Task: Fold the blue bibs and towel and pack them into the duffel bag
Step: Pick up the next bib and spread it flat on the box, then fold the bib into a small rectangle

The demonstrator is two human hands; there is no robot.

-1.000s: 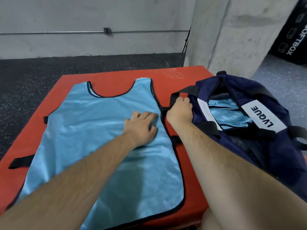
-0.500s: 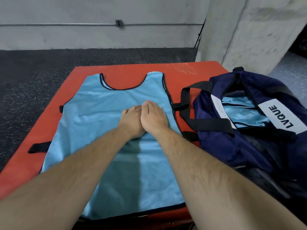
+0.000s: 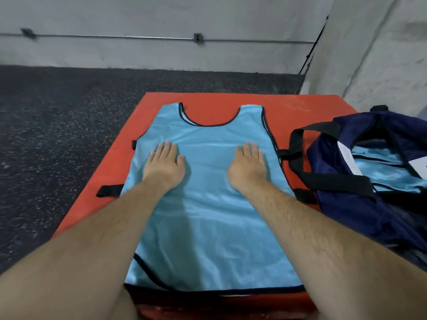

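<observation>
Both palms down, fingers straight: left hand [image 3: 165, 166] and right hand [image 3: 248, 167] press the blue bib [image 3: 208, 227] flat on the red padded box [image 3: 208, 100], with the duffel bag [image 3: 346, 204] open just right. The fabric looks slick, so uneven pushing could bunch it or slide its near hem off the edge.

no text, number or sign is legible. the white patch [image 3: 421, 166] on the duffel bag [image 3: 342, 204] is cut by the frame edge; its lettering cannot be read.
</observation>
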